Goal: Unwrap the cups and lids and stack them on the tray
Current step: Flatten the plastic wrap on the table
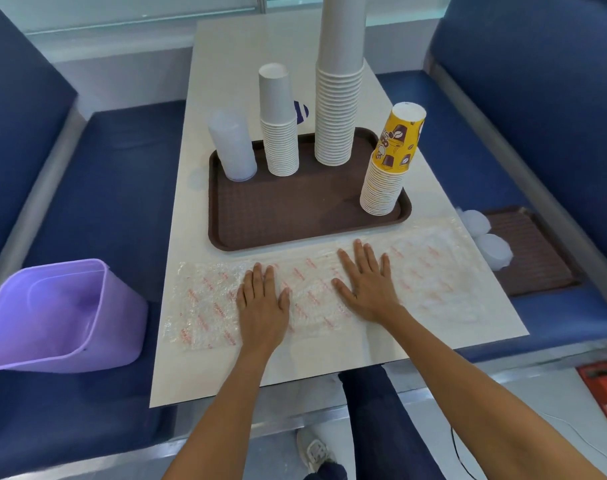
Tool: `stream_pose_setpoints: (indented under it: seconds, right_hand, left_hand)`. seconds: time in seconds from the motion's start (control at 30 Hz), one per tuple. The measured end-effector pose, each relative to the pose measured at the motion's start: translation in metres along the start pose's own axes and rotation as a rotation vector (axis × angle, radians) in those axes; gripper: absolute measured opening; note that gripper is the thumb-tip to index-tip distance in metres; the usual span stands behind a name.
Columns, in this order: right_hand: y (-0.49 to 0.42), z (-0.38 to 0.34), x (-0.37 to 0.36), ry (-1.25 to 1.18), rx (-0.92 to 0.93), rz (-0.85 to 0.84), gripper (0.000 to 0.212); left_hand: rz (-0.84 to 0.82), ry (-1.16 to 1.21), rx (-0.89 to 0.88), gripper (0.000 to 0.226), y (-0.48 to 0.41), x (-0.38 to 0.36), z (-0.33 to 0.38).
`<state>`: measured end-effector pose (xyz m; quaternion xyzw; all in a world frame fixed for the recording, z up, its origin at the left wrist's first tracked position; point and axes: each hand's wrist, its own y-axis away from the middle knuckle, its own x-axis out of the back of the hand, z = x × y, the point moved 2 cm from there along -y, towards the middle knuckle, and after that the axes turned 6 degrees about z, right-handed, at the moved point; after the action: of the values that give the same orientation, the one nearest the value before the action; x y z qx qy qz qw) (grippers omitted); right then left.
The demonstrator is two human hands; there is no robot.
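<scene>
Cup stacks: four are counted, all upside down on the brown tray [295, 223] in the middle of the frame.
Stack one: translucent plastic cups [231, 147] are set at the tray's upper left corner.
Stack two: a short white paper stack [278, 133] is placed just beside them.
Stack three: a tall white paper stack [340, 81] is cut off by the top edge of the frame.
Stack four: a yellow printed stack [388, 168] is leaned at the tray's right edge.
Trays: two are seen; a second tray [537, 258] is laid on the bench at centre right.
Translucent round pieces [485, 237]: two are seen at the second tray's left edge; whether they are lids cannot be told.
Wrap [433, 271]: one clear crinkled sheet is spread flat across the table below the brown tray.
Writing: red print is repeated over the wrap but is too blurred to be read; the yellow cups are printed with cup and bean pictures.
Left hand [262, 303]: it is pressed flat on the wrap, fingers straight and close together, nothing gripped.
Right hand [368, 289]: it is laid flat on the wrap, fingers straight and spread, nothing gripped.
Bin [52, 313]: one purple bin is tilted on the bench at lower left.
Surface: a white table [226, 81] is used.
Room: blue padded benches [537, 98] are seen on both sides, and a pale wall at the top.
</scene>
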<state>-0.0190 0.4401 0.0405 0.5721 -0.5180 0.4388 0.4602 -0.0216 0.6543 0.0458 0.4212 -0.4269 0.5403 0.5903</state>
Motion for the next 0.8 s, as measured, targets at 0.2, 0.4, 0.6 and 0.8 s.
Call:
stream_pose_setpoints:
  seconds: [0.2,0.4,0.6,0.8]
  right_hand:
    - [0.003,0.002,0.022,-0.182,-0.030,0.059,0.054]
    - [0.005,0.020,0.056,-0.401,-0.074,0.456,0.023]
    - [0.011,0.065,0.093,-0.537,-0.278,0.602,0.028]
    - [0.020,0.164,0.108,-0.642,-0.498,0.670,0.049]
  left_hand:
    - [-0.028,0.020,0.014,0.057,-0.003,0.011,0.002]
    - [0.168,0.210,0.022,0.038,-0.011,0.033,0.036]
    - [0.169,0.569,-0.225,0.023,-0.023,0.048,0.135]
    - [0.027,0.720,-0.349,0.024,-0.038,0.034,0.259]
